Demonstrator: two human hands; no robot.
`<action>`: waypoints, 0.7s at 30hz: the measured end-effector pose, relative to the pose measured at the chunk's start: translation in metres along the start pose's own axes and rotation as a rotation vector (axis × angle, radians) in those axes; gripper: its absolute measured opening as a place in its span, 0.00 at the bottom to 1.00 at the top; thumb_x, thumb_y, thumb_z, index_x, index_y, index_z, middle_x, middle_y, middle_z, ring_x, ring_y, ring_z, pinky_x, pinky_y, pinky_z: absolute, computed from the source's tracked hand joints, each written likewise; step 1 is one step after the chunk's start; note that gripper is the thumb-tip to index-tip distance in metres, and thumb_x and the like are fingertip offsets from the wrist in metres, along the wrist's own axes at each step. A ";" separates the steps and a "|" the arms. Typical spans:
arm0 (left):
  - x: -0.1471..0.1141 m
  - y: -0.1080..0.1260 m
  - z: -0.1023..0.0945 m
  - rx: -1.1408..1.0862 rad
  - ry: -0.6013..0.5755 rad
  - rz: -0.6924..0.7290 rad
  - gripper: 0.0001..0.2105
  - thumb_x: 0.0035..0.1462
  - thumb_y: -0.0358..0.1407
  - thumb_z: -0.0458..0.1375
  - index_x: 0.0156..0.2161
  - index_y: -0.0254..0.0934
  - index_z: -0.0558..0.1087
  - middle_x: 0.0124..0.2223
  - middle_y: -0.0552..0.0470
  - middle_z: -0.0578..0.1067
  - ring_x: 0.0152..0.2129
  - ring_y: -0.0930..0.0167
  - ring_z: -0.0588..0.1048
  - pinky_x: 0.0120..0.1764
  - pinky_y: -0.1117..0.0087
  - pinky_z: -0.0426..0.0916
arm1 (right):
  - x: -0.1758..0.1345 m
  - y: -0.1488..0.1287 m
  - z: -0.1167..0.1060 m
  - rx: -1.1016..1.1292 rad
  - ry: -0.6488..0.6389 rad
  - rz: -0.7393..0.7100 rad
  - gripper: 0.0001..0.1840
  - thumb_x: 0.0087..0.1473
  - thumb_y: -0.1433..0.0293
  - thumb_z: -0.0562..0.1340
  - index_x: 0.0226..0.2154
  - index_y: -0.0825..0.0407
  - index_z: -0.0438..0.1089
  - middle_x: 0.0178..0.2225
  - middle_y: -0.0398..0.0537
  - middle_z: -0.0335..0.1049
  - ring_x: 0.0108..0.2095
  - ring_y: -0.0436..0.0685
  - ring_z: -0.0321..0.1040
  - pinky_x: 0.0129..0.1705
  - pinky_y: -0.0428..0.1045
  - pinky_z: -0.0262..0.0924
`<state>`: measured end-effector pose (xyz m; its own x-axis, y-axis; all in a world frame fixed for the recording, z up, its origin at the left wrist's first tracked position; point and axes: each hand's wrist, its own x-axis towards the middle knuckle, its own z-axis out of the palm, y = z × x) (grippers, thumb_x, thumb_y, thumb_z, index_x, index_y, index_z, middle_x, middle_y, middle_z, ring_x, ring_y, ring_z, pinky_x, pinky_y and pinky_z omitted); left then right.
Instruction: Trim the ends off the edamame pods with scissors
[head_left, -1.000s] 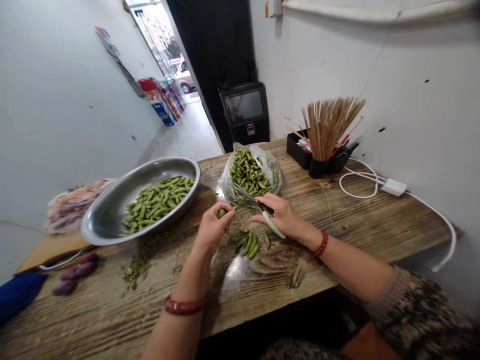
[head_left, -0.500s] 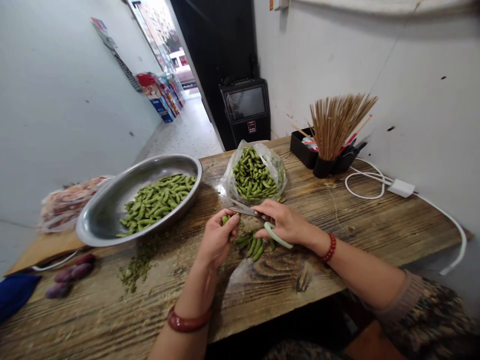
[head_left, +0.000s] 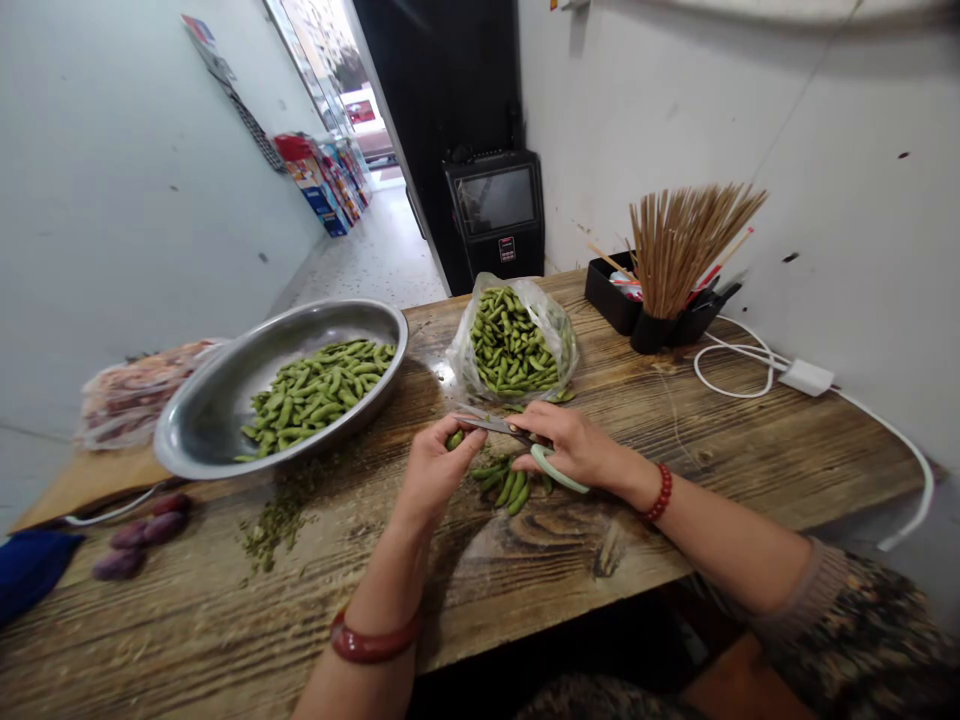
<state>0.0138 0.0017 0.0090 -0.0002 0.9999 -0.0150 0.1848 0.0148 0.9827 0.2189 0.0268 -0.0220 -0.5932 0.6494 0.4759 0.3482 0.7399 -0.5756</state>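
Observation:
My left hand point(head_left: 437, 468) is closed on a green edamame pod point(head_left: 454, 439) between thumb and fingers. In my right hand point(head_left: 568, 445) are scissors point(head_left: 551, 468) with pale green handles, their blades reaching across to the pod. A small pile of edamame pods point(head_left: 516, 490) lies on the table below the scissors. Just beyond my hands stands a clear plastic bag point(head_left: 564, 338) full of pods. To the left, a large steel basin point(head_left: 217, 400) holds many more pods. Small green trimmings point(head_left: 270, 530) are scattered on the wood in front of the basin.
The wooden table point(head_left: 540, 600) meets a wall on the right. A black holder point(head_left: 611, 300) with wooden skewers point(head_left: 679, 250) stands at the back right, beside a white cable point(head_left: 731, 392). Purple-red fruits point(head_left: 142, 535), a blue cloth point(head_left: 34, 570) and bagged meat point(head_left: 139, 395) lie left.
The scissor blades have closed together at the pod, where they were apart before. Both hands stay in nearly the same place, and the view has shifted slightly.

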 end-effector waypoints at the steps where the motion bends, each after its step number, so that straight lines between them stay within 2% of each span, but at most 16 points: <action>1: 0.000 0.000 -0.001 0.001 -0.005 -0.009 0.07 0.46 0.37 0.63 0.29 0.34 0.74 0.18 0.59 0.65 0.15 0.78 0.59 0.19 0.76 0.51 | 0.000 0.001 0.000 -0.005 -0.008 -0.003 0.25 0.52 0.63 0.66 0.51 0.54 0.66 0.35 0.48 0.64 0.32 0.53 0.63 0.35 0.47 0.61; 4: 0.000 0.000 -0.002 -0.079 -0.018 -0.054 0.08 0.46 0.36 0.64 0.29 0.34 0.71 0.17 0.61 0.62 0.13 0.80 0.56 0.18 0.78 0.49 | -0.001 0.003 -0.001 -0.016 -0.019 0.005 0.24 0.52 0.63 0.66 0.50 0.56 0.67 0.35 0.49 0.65 0.34 0.54 0.64 0.37 0.48 0.61; 7: 0.001 0.001 -0.003 -0.274 -0.018 -0.092 0.11 0.46 0.35 0.64 0.32 0.36 0.67 0.17 0.63 0.60 0.12 0.81 0.54 0.17 0.79 0.47 | -0.001 0.006 -0.001 -0.015 0.035 0.037 0.24 0.51 0.62 0.66 0.49 0.56 0.67 0.34 0.49 0.65 0.33 0.54 0.64 0.36 0.48 0.61; 12: 0.004 0.001 -0.005 -0.474 -0.025 -0.099 0.13 0.46 0.33 0.65 0.34 0.35 0.65 0.26 0.56 0.73 0.14 0.82 0.59 0.16 0.81 0.48 | 0.000 0.006 0.000 -0.005 0.102 0.013 0.30 0.49 0.61 0.67 0.53 0.54 0.63 0.37 0.49 0.64 0.33 0.54 0.63 0.37 0.49 0.62; 21: 0.002 -0.004 0.001 -0.468 -0.060 -0.095 0.11 0.46 0.33 0.65 0.33 0.34 0.67 0.28 0.53 0.75 0.14 0.83 0.61 0.16 0.82 0.50 | 0.001 -0.003 -0.001 0.022 0.035 0.004 0.33 0.48 0.59 0.68 0.54 0.53 0.62 0.38 0.49 0.63 0.33 0.54 0.62 0.36 0.50 0.63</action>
<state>0.0144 0.0041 0.0046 0.0635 0.9924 -0.1058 -0.2757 0.1193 0.9538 0.2180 0.0252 -0.0190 -0.5657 0.6581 0.4969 0.3341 0.7338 -0.5915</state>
